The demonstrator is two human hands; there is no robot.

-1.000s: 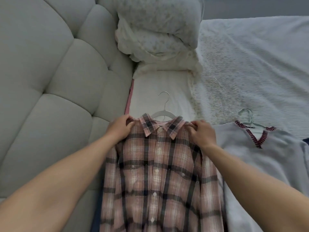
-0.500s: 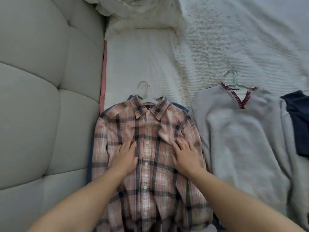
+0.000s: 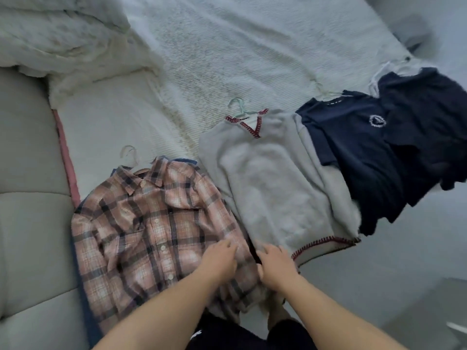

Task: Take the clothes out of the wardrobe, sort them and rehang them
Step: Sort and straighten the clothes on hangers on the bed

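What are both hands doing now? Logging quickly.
Left hand: open, fingers resting on the plaid shirt.
Right hand: open, resting at the shirt's edge.

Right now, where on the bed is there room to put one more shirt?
The bare stretch of white bedspread above the grey sweater and right of the rumpled duvet is free. So is the smooth sheet above the plaid shirt. The near edge is crowded: plaid shirt, sweater and navy tops lie side by side, partly overlapping.

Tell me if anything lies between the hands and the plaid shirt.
Nothing visible does. The left hand already rests on the plaid shirt near its lower right edge; the right hand sits beside it at the shirt's edge.
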